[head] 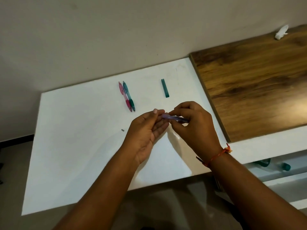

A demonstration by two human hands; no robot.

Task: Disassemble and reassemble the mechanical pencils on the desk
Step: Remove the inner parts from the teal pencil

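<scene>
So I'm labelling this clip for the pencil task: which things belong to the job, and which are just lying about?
Job in hand:
- purple pencil, held by left hand and right hand
- pink pencil and teal pencil, side by side on the white desk
- small grey piece, probably a pencil part

Lying about:
- teal bar
- crumpled tissue on the wooden board
- bottles on a shelf below

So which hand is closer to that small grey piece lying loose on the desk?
Left. The left hand is just right of the small grey piece, apart from it; the right hand is farther right, beyond the left, gripping the purple pencil.
</scene>
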